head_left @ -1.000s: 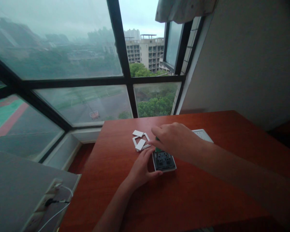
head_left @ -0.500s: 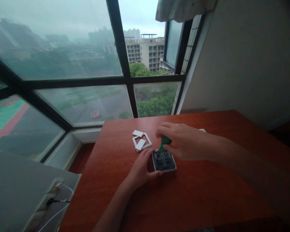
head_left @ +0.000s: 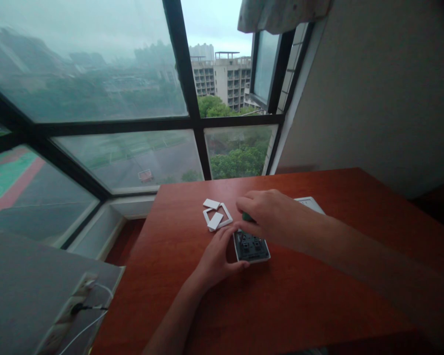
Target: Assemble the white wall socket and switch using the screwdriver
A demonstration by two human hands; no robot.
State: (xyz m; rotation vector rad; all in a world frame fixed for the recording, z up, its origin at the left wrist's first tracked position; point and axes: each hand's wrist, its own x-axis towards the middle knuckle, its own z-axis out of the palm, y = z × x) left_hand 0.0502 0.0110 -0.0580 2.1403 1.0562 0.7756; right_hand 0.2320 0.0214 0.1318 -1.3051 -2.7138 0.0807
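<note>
A wall switch (head_left: 252, 249) with its dark inside facing up and a white rim lies on the table. My left hand (head_left: 216, 254) grips it from the left, fingers at the far corner and thumb along the near edge. Over its far edge, my right hand (head_left: 262, 212) is closed around a green-handled screwdriver (head_left: 247, 217). Most of the handle is hidden by the fingers, and the tip cannot be made out. Just beyond my left hand lie a white square frame (head_left: 227, 213) and two white rocker plates, one plate (head_left: 211, 203) at the back and another plate (head_left: 215, 221) across the frame.
The reddish-brown wooden table (head_left: 299, 296) stands against large dark-framed windows (head_left: 196, 121). Behind my right forearm lies a flat white object (head_left: 311, 203), partly covered. At lower left, a power strip (head_left: 68, 310) with plugged-in cables sits beside the table.
My right hand has turned and shifted slightly left, now covering most of the green handle. More of the white object behind the forearm shows. My left hand and the switch stay put.
</note>
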